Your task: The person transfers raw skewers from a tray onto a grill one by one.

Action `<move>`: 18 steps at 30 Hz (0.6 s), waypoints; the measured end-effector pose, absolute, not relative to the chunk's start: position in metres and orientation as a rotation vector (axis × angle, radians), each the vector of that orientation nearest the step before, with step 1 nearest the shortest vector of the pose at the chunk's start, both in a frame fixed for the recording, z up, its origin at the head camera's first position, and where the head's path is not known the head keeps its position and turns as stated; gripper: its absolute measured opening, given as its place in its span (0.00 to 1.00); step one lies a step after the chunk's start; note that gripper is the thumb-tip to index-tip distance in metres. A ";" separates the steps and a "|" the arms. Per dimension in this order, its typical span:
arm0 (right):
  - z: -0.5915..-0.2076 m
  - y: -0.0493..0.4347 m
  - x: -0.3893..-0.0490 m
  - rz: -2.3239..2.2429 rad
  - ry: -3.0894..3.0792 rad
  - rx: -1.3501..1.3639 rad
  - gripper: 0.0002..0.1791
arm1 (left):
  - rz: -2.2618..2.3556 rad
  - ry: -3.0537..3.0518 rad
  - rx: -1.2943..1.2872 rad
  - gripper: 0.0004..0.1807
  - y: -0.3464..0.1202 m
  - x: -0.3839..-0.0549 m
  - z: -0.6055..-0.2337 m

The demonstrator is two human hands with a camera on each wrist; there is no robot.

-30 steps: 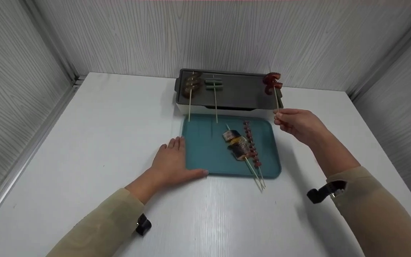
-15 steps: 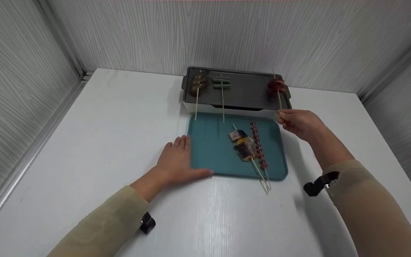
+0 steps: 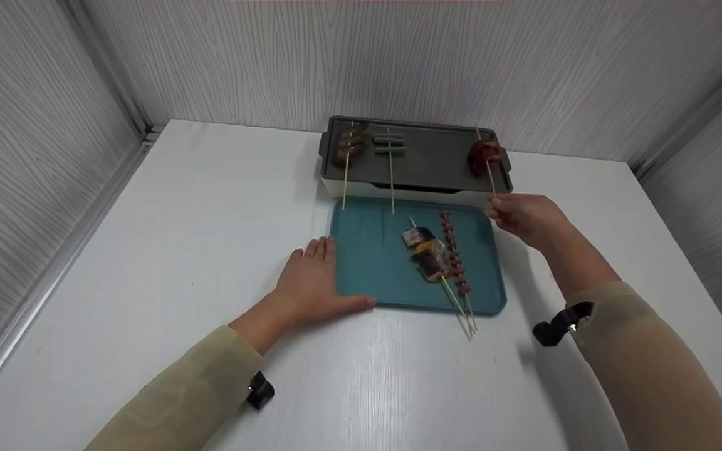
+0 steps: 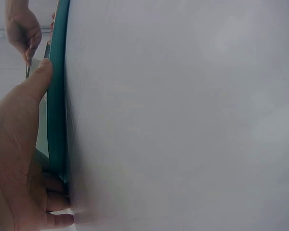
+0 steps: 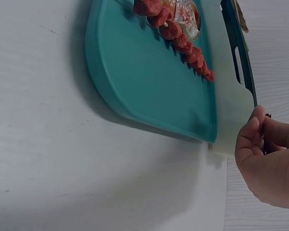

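Note:
My right hand pinches the stick end of a skewer with red curled pieces at the right end of the black griddle. Those pieces appear to lie on the griddle plate. In the right wrist view, the right hand covers most of the stick. My left hand lies with fingers straight along the left edge of a teal tray, its thumb at the front rim. The left wrist view has the left thumb against the tray's side.
On the tray lie a skewer of fish-like chunks and a skewer of small red pieces, sticks overhanging the front rim. A brown skewer and a green-piece skewer rest on the griddle's left half. A wall stands behind.
My right hand has brought the red skewer down from above the griddle's right end to the plate, then shifted it slightly left. The left hand stays at the tray. The head view has shifted slightly.

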State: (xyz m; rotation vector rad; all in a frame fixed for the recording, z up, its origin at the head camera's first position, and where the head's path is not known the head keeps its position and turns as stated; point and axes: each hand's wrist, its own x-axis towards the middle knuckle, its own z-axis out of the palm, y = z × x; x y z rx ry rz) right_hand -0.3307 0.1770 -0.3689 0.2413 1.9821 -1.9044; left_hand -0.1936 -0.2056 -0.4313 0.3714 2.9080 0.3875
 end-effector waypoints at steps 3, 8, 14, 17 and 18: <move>-0.370 0.176 -0.329 -1.906 1.999 0.243 0.25 | 0.398 2.901 0.371 0.76 -0.206 -0.194 -0.431; -0.372 0.174 -0.323 -1.837 2.064 0.237 0.25 | 0.403 2.897 0.373 0.76 -0.207 -0.196 -0.434; -0.375 0.175 -0.307 -1.742 2.143 0.230 0.31 | 0.392 2.909 0.395 0.77 -0.209 -0.201 -0.436; -0.375 0.176 -0.296 -1.692 2.186 0.211 0.32 | 0.391 2.917 0.407 0.77 -0.211 -0.203 -0.436; -0.375 0.176 -0.292 -1.672 2.201 0.203 0.33 | 0.386 2.920 0.408 0.77 -0.212 -0.203 -0.437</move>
